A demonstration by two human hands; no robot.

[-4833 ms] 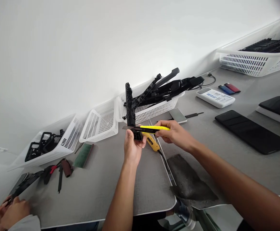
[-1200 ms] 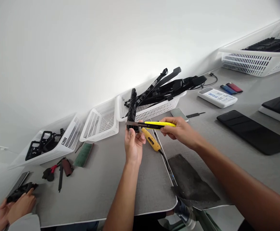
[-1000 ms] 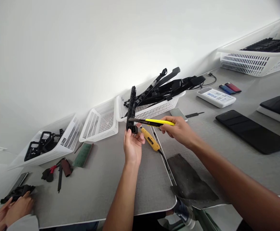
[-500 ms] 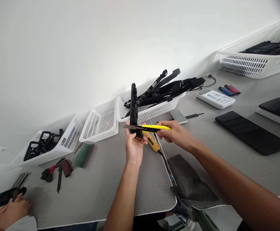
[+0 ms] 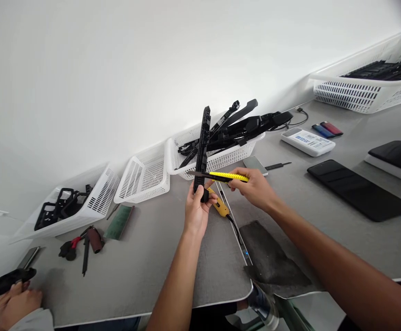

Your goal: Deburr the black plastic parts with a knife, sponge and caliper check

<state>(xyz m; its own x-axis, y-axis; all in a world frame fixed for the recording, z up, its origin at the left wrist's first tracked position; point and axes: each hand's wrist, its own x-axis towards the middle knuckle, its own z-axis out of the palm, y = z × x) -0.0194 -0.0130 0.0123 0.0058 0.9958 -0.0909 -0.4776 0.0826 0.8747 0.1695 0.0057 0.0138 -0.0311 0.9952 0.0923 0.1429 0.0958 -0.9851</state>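
A long black ribbed plastic part [image 5: 202,147] stands nearly upright, its lower end gripped by the fingers of my left hand [image 5: 197,209]. My right hand [image 5: 251,186] is closed on a yellow and black utility knife [image 5: 229,177]. The knife's extended blade lies across the lower half of the part; whether it touches the surface I cannot tell. Just behind my left fingers, a yellow-handled corded tool [image 5: 220,206] rests on the table, partly hidden. A white basket [image 5: 221,161] heaped with black plastic parts stands directly beyond my hands.
Left lie a green sheet [image 5: 119,223], red-handled pliers [image 5: 72,246] and a second white basket [image 5: 141,179]. Another person's hands [image 5: 19,303] hold a black part at far left. Right are a black phone-like slab [image 5: 358,188], a white device [image 5: 308,141] and a dark cloth [image 5: 272,253].
My left hand has shifted slightly right, and the black part now leans a little to the right. The knife has moved right and slightly up with my right hand.
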